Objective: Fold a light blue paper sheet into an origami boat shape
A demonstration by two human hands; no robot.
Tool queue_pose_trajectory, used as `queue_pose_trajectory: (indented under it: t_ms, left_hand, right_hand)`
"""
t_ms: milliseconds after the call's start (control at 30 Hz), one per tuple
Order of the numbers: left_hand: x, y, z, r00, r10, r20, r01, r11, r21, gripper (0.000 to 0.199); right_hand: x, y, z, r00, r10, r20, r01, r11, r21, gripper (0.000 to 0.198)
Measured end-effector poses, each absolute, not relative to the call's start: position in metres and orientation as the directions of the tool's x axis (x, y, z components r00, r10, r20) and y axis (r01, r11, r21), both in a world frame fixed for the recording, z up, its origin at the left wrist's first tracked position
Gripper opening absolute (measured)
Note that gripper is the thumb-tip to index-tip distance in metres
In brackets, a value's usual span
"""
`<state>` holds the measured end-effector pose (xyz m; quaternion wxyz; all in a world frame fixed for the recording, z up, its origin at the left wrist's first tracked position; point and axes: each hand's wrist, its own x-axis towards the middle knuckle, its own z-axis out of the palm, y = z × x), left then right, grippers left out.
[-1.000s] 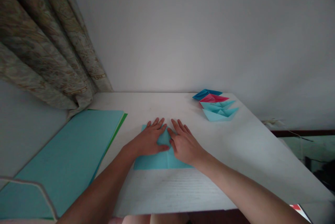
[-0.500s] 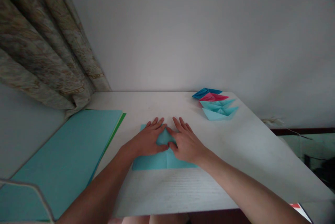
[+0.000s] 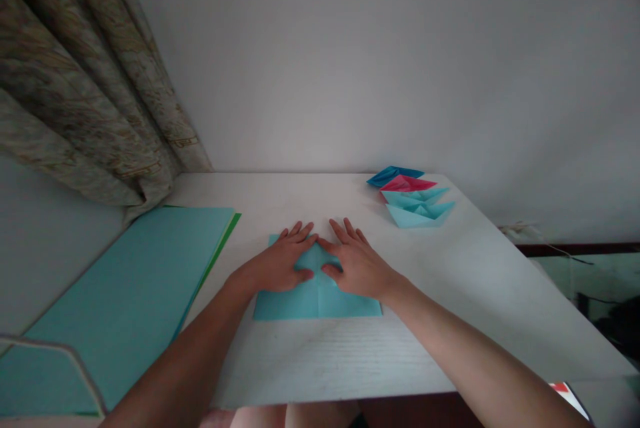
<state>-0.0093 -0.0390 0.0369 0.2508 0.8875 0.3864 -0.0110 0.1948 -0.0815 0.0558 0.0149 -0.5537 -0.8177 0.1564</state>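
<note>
A light-blue sheet of paper point(image 3: 319, 305) lies flat in front of me, with a crease running down its middle. My left hand point(image 3: 286, 258) rests on its left half, palm down and fingers spread. On the right half lies my right hand point(image 3: 357, 261), also with the fingers apart. The two index fingertips nearly meet at the far edge around the centre crease. Both hands cover much of the sheet's upper part, so any folds under them are hidden.
Folded paper boats stand at the back right: a dark blue one point(image 3: 395, 175), a pink one point(image 3: 407, 183) and light-blue ones point(image 3: 421, 215). Large coloured sheets point(image 3: 135, 281) are stacked on the left, with a white cable point(image 3: 75, 355) across their near corner. A patterned curtain point(image 3: 90, 81) hangs behind.
Both hands have shifted slightly on the paper. The thumbs have moved apart and away from the near part of the crease. The sheet stays in place.
</note>
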Motion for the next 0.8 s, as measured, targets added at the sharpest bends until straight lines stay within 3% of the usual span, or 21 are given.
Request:
queue_pose_trajectory:
  t_ms: [300, 800]
  left_hand:
    - [-0.0052, -0.0419, 0.0357, 0.683, 0.710, -0.171, 0.700, -0.570, 0.430, 0.088]
    - [-0.0061, -0.0414, 0.0349, 0.685, 0.706, -0.179, 0.699, -0.569, 0.433, 0.088]
  right_hand:
    - [0.1937, -0.0824, 0.0521, -0.366, 0.920, -0.144, 0.910, 0.321, -0.262, 0.066]
    - [0.1910, -0.0831, 0.0533, -0.344, 0.928, -0.141, 0.918, 0.302, -0.257, 0.071]
